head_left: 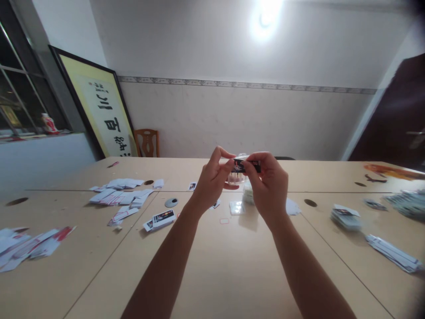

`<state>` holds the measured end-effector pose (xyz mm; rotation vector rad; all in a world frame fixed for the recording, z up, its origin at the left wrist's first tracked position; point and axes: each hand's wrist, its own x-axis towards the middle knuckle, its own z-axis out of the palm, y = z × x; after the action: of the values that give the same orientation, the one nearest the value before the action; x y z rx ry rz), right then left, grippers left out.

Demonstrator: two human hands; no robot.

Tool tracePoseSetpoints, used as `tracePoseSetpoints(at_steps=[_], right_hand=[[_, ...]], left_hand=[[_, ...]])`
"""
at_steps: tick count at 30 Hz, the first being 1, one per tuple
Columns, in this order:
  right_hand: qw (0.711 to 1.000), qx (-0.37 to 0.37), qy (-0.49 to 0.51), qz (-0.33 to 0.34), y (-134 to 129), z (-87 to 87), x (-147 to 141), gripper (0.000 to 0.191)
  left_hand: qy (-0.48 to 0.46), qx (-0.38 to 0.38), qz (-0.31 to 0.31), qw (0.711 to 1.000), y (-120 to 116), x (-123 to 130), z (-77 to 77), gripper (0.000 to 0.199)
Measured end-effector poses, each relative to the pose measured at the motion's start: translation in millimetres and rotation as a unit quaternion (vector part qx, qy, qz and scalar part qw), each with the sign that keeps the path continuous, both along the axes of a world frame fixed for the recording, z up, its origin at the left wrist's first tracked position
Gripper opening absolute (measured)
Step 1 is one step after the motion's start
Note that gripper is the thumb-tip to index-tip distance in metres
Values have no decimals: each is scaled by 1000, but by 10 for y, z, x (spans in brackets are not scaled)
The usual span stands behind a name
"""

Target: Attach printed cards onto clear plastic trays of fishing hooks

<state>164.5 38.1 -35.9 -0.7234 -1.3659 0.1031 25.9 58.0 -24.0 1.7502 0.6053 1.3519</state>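
Note:
Above the middle of the table, my left hand (214, 175) grips a small clear plastic case (236, 179) with pale pieces inside. A dark printed card (238, 166) lies across the front of the case. The thumb and fingers of my right hand (271, 181) pinch this card and press it against the case. My left thumb touches the card's other end. Fingers partly hide both the card and the case. Below the hands stand a flat clear case (237, 208) and a stack of clear cases (248, 195), partly behind my right wrist.
Printed cards (160, 220) and piles of white paper slips (121, 195) lie on the left. More paper strips (33, 246) are at the far left. On the right are stacked cases (345, 219), a bundle of white strips (393, 253) and a heap of clear packages (410, 204).

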Motion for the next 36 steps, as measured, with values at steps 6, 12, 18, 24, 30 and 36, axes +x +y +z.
tracePoseSetpoints(at_steps=[6, 12, 18, 24, 30, 36], right_hand=[[998, -21, 33, 47, -10, 7, -13, 5], [998, -24, 48, 43, -55, 15, -40, 12], [998, -28, 50, 40, -91, 21, -54, 11], [997, -15, 63, 41, -27, -10, -57, 11], [996, -13, 68, 50, -29, -5, -52, 11], [996, -10, 73, 55, -33, 2, -45, 11]], left_hand=[[-2, 1, 8, 1000, -10, 17, 4, 28], [-16, -26, -21, 999, 6, 26, 6, 29], [-27, -44, -27, 998, -2, 29, 16, 31], [-29, -51, -39, 998, -2, 30, 20, 33], [-34, -49, -53, 997, 7, 31, 10, 30], [-37, -49, -56, 997, 12, 32, 5, 32]])
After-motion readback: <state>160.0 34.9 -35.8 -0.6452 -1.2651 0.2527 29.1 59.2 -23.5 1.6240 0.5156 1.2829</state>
